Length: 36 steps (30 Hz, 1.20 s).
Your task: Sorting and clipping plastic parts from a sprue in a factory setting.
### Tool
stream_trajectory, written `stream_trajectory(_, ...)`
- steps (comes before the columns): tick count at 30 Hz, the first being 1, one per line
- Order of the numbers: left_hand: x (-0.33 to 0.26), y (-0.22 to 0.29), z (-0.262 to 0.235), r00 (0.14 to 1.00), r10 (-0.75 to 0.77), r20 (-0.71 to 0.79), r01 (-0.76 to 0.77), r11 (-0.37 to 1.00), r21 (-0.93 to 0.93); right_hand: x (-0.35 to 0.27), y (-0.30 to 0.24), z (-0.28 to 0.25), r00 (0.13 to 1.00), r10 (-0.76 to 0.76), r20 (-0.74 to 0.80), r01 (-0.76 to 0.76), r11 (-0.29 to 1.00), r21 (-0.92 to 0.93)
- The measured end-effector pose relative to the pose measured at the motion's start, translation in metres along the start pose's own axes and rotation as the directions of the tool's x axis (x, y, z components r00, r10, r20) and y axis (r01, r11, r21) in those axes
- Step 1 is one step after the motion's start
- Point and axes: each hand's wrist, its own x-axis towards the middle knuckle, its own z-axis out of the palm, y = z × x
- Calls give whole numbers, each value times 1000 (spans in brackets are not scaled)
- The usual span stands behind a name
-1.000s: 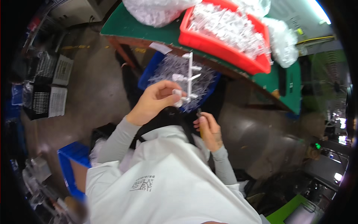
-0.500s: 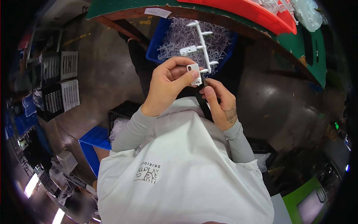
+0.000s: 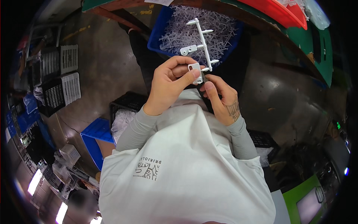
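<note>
The left hand has its grip pinched on a flat white plastic piece, thumb across its face; a white branched frame rises just beyond, over a blue bin of thin white strips. The right hand has its grip closed around a dark tool, mostly hidden by fingers, its tip beside the piece; I cannot tell if they touch.

Tray on table, right; scraps in bin below table edge; sprue over bin; crates left.
</note>
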Motion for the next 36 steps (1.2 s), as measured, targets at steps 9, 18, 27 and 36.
stream_trajectory(9, 0, -8, 2, 999, 21, -36, -20, 1000, 19, 2, -3, 4, 997, -67, -38, 60, 984, -168)
stream_trajectory(18, 26, -17, 17, 943, 223, -246, -171, 961, 216, -2, 0, 20, 993, -121, -14, 113, 962, -248)
stream_trajectory(27, 20, -28, 6, 858, 423, -291, -318, 883, 346, 1, -10, 5, 995, -101, -18, 100, 993, -60)
stream_trajectory(36, -4, -12, 17, 960, 220, -173, -173, 953, 249, 9, -18, 5, 1000, 19, 1, -19, 997, 81)
